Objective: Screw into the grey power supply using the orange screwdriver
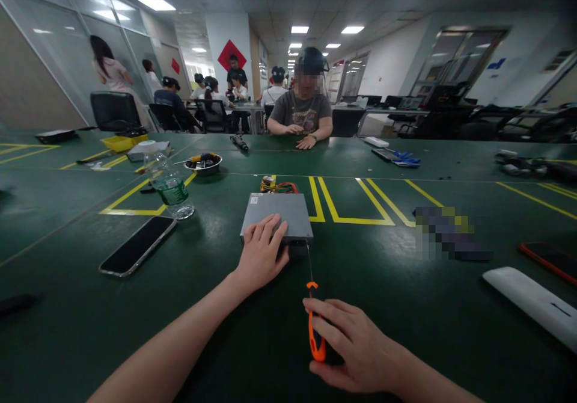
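Observation:
A grey metal computer power supply lies on the green table, its bundle of coloured cables coming out at the far side. My left hand grips its near left part, fingers over the top and thumb down at the near face. In my right hand is a screwdriver with an orange and black handle, held between thumb and fingers. Its thin shaft points away from me, and the tip meets the near face of the power supply close to the right corner. The screw itself is too small to make out.
Left of the power supply are a phone, a plastic bottle and a metal bowl of tools. At right lie a white case and an orange-edged phone. A person sits across the table.

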Demonstrator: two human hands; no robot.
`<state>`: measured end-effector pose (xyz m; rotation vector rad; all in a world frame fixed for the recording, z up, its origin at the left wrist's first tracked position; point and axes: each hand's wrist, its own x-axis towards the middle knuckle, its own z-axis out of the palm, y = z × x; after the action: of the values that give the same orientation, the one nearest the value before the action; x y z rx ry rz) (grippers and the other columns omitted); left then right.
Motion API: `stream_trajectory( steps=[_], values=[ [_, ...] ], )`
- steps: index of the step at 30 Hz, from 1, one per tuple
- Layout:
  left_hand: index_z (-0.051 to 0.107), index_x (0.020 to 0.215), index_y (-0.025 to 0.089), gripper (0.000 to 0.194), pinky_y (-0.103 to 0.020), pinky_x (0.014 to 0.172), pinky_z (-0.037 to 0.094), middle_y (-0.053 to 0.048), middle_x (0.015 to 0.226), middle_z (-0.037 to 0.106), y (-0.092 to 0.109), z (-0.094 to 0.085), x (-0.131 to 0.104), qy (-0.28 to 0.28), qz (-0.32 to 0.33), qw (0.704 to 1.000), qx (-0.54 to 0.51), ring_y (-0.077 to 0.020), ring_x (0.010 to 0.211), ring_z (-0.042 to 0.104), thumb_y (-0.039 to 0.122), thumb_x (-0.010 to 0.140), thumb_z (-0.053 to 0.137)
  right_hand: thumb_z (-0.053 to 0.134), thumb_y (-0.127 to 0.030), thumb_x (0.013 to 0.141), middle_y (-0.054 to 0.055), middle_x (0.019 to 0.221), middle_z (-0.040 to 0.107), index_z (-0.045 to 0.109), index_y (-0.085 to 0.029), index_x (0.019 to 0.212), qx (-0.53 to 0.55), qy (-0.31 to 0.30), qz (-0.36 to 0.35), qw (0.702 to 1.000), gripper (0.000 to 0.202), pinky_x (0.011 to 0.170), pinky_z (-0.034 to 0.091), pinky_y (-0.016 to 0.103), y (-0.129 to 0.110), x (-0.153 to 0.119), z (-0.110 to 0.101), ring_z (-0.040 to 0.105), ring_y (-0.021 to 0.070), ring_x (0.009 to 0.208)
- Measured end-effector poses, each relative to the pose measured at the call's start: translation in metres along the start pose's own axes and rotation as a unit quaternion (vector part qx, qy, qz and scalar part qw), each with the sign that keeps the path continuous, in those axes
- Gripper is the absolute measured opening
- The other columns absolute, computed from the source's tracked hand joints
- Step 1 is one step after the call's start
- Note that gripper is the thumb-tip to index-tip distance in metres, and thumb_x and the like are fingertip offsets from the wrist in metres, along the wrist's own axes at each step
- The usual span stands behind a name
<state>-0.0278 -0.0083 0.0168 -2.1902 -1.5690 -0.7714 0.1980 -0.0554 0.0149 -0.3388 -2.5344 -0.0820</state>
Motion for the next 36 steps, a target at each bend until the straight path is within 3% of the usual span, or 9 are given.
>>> stream_trajectory(
  steps=[3, 6, 11, 14, 18, 22, 27, 32, 36],
  values=[
    [0.048, 0.122, 0.018, 0.04, -0.043, 0.095, 0.028, -0.014, 0.131, 0.048, -0.0002, 0.0004, -0.0002, -0.003, 0.001, 1.0, 0.0, -0.0276, 0.123, 0.039, 0.028, 0.083, 0.048, 0.041, -0.039, 0.092, 0.015, 0.106, 0.063, 0.053, -0.015, 0.112, -0.018, -0.015, -0.012, 1.0, 0.033, 0.075, 0.05, 0.033, -0.0014, 0.0058, -0.0037, 0.064, 0.0193, 0.085],
    [0.048, 0.122, 0.017, 0.041, -0.043, 0.095, 0.029, -0.014, 0.131, 0.048, -0.0001, 0.0011, -0.0002, -0.002, 0.0, 1.0, 0.004, -0.0275, 0.123, 0.04, 0.028, 0.083, 0.048, 0.041, -0.041, 0.092, 0.015, 0.105, 0.064, 0.056, -0.014, 0.106, -0.023, 0.006, -0.026, 0.999, 0.033, 0.071, 0.051, 0.032, -0.0002, 0.0071, -0.0028, 0.064, 0.0178, 0.079],
    [0.048, 0.122, 0.018, 0.042, -0.044, 0.094, 0.03, -0.014, 0.13, 0.049, 0.0004, 0.0014, 0.0003, 0.006, 0.001, 1.0, 0.006, -0.0285, 0.121, 0.042, 0.027, 0.081, 0.05, 0.049, -0.043, 0.089, 0.016, 0.104, 0.064, 0.054, -0.011, 0.1, -0.014, 0.036, -0.02, 0.999, 0.034, 0.076, 0.05, 0.031, 0.0012, 0.0014, 0.0025, 0.063, 0.018, 0.086],
    [0.048, 0.122, 0.018, 0.042, -0.044, 0.094, 0.03, -0.014, 0.13, 0.049, 0.0002, 0.0014, 0.0005, 0.005, 0.003, 1.0, 0.006, -0.0284, 0.122, 0.041, 0.027, 0.081, 0.05, 0.05, -0.047, 0.087, 0.016, 0.106, 0.063, 0.053, -0.012, 0.101, -0.007, 0.014, 0.006, 1.0, 0.038, 0.079, 0.05, 0.03, -0.0009, 0.0012, 0.0006, 0.062, 0.0183, 0.09],
    [0.048, 0.122, 0.017, 0.041, -0.043, 0.094, 0.029, -0.013, 0.131, 0.048, -0.0002, 0.0016, 0.0002, -0.004, 0.002, 1.0, 0.009, -0.0274, 0.123, 0.04, 0.028, 0.082, 0.049, 0.045, -0.038, 0.09, 0.015, 0.106, 0.063, 0.054, -0.015, 0.11, -0.019, -0.015, -0.008, 1.0, 0.032, 0.076, 0.051, 0.033, -0.0027, 0.0061, -0.004, 0.063, 0.0195, 0.089],
    [0.047, 0.122, 0.017, 0.041, -0.043, 0.095, 0.029, -0.013, 0.131, 0.048, -0.0001, 0.0011, 0.0, -0.011, -0.002, 1.0, 0.011, -0.027, 0.123, 0.039, 0.029, 0.083, 0.048, 0.047, -0.036, 0.09, 0.016, 0.102, 0.065, 0.056, -0.012, 0.104, -0.014, 0.039, -0.035, 0.999, 0.029, 0.072, 0.052, 0.032, -0.0002, 0.0072, -0.0014, 0.065, 0.0174, 0.079],
    [0.047, 0.122, 0.017, 0.041, -0.043, 0.095, 0.029, -0.014, 0.132, 0.047, -0.0003, 0.0004, 0.0002, -0.012, -0.001, 1.0, 0.008, -0.0274, 0.123, 0.039, 0.029, 0.083, 0.048, 0.048, -0.038, 0.089, 0.017, 0.099, 0.066, 0.052, -0.012, 0.093, -0.013, 0.09, -0.016, 0.996, 0.027, 0.074, 0.052, 0.03, 0.0015, 0.0028, 0.0024, 0.065, 0.017, 0.083],
    [0.047, 0.122, 0.017, 0.04, -0.043, 0.095, 0.029, -0.014, 0.132, 0.048, -0.0005, 0.001, 0.0006, -0.01, -0.002, 1.0, 0.009, -0.027, 0.123, 0.039, 0.028, 0.083, 0.047, 0.04, -0.038, 0.092, 0.016, 0.102, 0.065, 0.052, -0.011, 0.106, -0.015, 0.045, -0.007, 0.999, 0.032, 0.073, 0.052, 0.033, -0.0006, 0.0046, -0.0014, 0.065, 0.0192, 0.087],
    [0.047, 0.122, 0.016, 0.041, -0.043, 0.095, 0.029, -0.014, 0.131, 0.048, -0.0004, 0.0014, 0.0005, -0.008, 0.001, 1.0, 0.014, -0.0271, 0.123, 0.04, 0.029, 0.083, 0.047, 0.045, -0.035, 0.091, 0.016, 0.101, 0.065, 0.054, -0.011, 0.105, -0.018, 0.04, -0.026, 0.999, 0.029, 0.068, 0.052, 0.032, -0.0004, 0.0068, -0.0007, 0.065, 0.017, 0.074]
  ],
)
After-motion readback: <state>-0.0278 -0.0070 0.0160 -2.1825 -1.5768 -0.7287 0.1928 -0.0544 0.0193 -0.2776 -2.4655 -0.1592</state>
